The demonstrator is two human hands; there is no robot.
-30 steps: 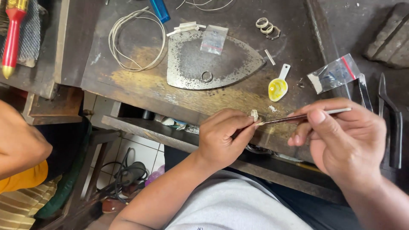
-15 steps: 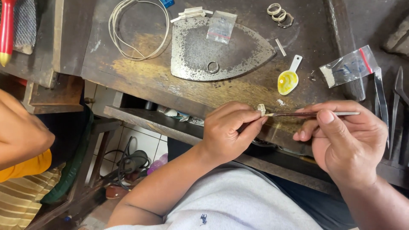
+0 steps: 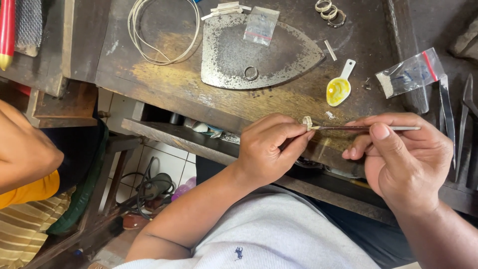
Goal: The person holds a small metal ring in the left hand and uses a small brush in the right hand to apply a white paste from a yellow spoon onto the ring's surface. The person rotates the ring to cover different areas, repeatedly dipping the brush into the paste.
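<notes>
Both hands sit lower now — left hand (image 3: 271, 149) pinches a small pale metal ring (image 3: 307, 121), right hand (image 3: 403, 154) grips a thin dark brush (image 3: 366, 128) touching it.

A yellow spoon (image 3: 338, 88) lies near a speckled grey iron plate (image 3: 279, 52) on a dark brown bench (image 3: 149, 84).

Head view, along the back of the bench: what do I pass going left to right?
Coil of white wire → flat iron-shaped metal plate carrying a small clear bag → cluster of rings → small yellow spoon → clear plastic bag with red strip → tweezers.
</notes>
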